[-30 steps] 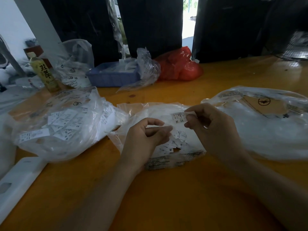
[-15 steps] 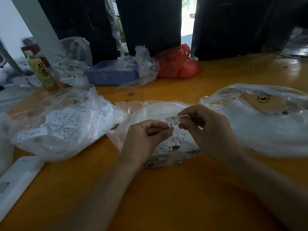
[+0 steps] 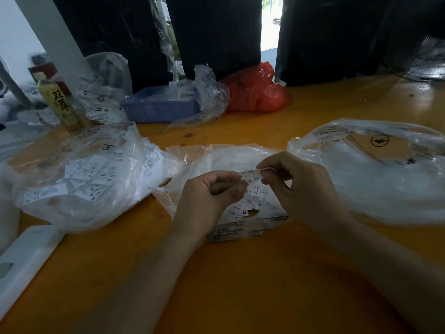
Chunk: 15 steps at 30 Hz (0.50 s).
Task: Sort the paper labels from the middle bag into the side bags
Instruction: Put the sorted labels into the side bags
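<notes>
Both your hands meet at centre frame, over the middle bag (image 3: 216, 162). Your right hand (image 3: 305, 189) pinches one paper label (image 3: 252, 175) between thumb and forefinger; the label is held up above the bag, printed side toward you, an "XL" mark just readable. Your left hand (image 3: 209, 196) has fingers curled, thumb and fingertips at the label's left end; whether they actually grip it, you cannot tell from this angle.

Loose labels (image 3: 250, 206) lie in the open mouth of the middle bag, just below your hands, some marked M and XL. Left bag (image 3: 79, 179), left of centre, holds a heap of labels showing S and XS. Right bag (image 3: 375, 169), at right, looks pale inside; contents unclear.

All three bags sit on the orange table (image 3: 240, 285). Upper middle of frame: blue tray (image 3: 159, 109), red bag (image 3: 257, 90). Upper left: drink bottle (image 3: 59, 102). A white flat object (image 3: 24, 259) lies at lower left edge.
</notes>
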{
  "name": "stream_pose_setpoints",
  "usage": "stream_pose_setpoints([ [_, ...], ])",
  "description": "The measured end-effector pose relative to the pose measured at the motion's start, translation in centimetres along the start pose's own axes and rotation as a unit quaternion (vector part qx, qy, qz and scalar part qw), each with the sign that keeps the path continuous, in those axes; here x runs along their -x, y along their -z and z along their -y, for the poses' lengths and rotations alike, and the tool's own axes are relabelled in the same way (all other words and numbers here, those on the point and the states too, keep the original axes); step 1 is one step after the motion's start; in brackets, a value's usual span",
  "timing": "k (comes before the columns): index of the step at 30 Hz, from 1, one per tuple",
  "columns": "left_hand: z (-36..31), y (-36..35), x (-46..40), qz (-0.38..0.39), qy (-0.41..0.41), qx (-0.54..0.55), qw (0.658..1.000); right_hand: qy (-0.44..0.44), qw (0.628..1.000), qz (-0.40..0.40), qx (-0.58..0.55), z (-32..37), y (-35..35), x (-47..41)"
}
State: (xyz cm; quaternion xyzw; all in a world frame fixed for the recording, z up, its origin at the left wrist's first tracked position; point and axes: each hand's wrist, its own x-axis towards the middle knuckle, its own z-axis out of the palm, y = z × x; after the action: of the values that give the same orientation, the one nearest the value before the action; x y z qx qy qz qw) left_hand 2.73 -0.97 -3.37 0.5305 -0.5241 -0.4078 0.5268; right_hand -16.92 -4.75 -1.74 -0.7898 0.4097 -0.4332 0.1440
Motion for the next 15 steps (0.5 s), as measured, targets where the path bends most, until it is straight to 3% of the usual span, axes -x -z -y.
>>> stream_pose_setpoints([
  [10,-0.37,-0.14,0.3,0.017,-0.001,0.002,1.0,0.008,0.999,0.046,0.002,-0.28,-0.29,0.02],
  [15,-0.54,-0.15,0.35,0.011,-0.004,0.011,1.0,-0.038,0.999,0.011,-0.037,-0.42,-0.3,-0.02],
])
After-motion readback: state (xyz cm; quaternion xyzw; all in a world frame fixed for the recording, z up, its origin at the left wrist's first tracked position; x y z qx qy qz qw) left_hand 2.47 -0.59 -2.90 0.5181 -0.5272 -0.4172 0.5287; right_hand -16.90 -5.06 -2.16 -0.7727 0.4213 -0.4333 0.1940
